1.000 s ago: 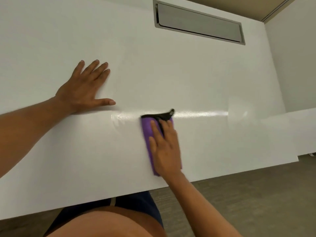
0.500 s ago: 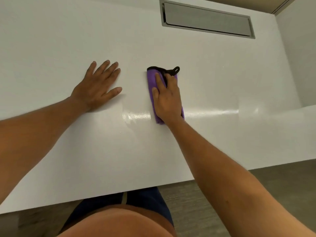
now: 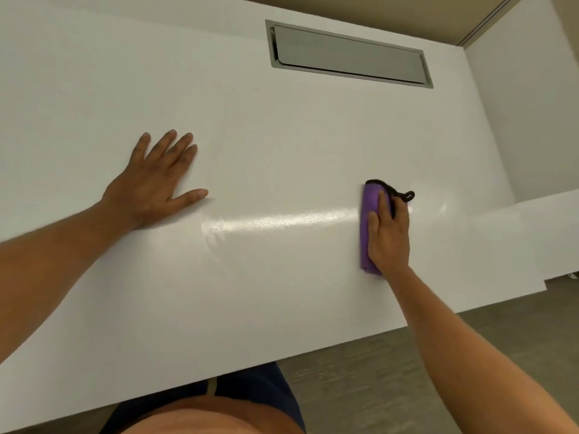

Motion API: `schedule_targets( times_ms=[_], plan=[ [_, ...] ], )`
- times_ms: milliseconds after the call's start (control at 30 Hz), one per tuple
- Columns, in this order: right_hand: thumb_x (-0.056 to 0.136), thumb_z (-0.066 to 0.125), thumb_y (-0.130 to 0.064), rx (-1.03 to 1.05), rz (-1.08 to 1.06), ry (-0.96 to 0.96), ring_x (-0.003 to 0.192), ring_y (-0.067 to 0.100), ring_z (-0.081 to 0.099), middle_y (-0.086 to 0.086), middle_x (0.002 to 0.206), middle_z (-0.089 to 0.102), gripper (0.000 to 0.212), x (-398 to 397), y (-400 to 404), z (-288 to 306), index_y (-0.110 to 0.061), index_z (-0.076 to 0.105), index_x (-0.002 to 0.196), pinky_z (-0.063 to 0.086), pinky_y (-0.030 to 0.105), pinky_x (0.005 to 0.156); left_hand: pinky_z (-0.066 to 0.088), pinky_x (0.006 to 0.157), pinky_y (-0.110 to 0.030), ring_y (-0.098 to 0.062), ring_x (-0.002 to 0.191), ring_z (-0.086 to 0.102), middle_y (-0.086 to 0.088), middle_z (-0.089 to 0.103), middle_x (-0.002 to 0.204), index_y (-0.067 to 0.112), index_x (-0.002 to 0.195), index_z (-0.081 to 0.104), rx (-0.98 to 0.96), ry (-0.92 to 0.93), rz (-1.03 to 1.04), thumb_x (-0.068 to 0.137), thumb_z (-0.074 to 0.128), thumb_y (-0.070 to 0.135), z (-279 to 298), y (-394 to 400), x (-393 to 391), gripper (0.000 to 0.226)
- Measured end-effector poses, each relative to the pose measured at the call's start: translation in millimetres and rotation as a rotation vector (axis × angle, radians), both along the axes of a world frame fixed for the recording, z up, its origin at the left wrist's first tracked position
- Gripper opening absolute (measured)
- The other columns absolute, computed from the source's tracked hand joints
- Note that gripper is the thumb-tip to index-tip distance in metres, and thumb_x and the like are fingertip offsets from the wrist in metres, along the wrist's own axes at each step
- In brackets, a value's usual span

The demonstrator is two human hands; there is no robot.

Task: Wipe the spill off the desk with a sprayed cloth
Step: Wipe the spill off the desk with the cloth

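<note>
Purple cloth [image 3: 368,214], folded into a long narrow pad with a black trim and a small black loop at its far end, lies on the white surface [image 3: 282,136] toward the right side. The right hand [image 3: 388,236] rests flat on top of it, fingers stretched forward and pressing it down, so only the cloth's left edge and far end show. A glossy streak [image 3: 275,220] runs across the surface from just beside the cloth leftward to a faint curved smear near the left hand's thumb. The left hand [image 3: 156,183] is well apart from the cloth, palm down on the surface with fingers spread wide and thumb pointing right, holding nothing. At the far side of the surface sits a long grey recessed panel [image 3: 347,54] with a metal frame. Past the near edge are the person's dark blue shorts [image 3: 266,393] and a grey-brown floor [image 3: 376,386]. A second white slab [image 3: 548,233] adjoins on the right.
</note>
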State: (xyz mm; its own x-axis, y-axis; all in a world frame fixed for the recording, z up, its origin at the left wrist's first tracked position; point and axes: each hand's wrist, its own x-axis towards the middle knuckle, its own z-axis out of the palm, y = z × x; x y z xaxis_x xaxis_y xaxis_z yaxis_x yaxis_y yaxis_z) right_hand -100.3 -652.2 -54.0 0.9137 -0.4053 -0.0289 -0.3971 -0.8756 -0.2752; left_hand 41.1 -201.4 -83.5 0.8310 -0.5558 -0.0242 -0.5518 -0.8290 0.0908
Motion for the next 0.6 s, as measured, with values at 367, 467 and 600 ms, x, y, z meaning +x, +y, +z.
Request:
schedule_targets(
  times_ms=[367,467,600],
  plan=[
    [0.107,0.048,-0.021,-0.066,0.333,-0.11,0.147,0.041,0.04,0.02,0.159,0.045,0.05,80,161,-7,-0.01,0.047,0.156,0.037,0.048,0.119,0.013,0.134,-0.06,-0.023,0.167,0.013,-0.009,0.023,0.179,0.008,0.167,0.028,0.007,-0.026,-0.022,0.102,0.017,0.076,-5,3,6,0.094],
    [0.11,0.043,-0.026,-0.041,0.398,-0.095,0.155,0.033,0.029,0.009,0.166,0.037,0.051,3,164,-16,-0.02,0.038,0.161,0.028,0.041,0.126,0.014,0.134,-0.06,-0.026,0.167,0.016,-0.009,0.023,0.179,0.009,0.167,0.028,-0.004,-0.032,-0.027,0.103,0.02,0.075,-9,5,7,0.093],
    [0.113,0.039,-0.033,-0.021,0.238,-0.006,0.158,0.028,0.028,0.008,0.169,0.033,0.05,-49,83,-19,-0.023,0.038,0.162,0.028,0.043,0.13,0.013,0.134,-0.06,-0.033,0.166,0.02,-0.008,0.023,0.179,0.009,0.167,0.029,-0.012,-0.018,-0.023,0.102,0.023,0.074,-9,5,7,0.092]
  ],
)
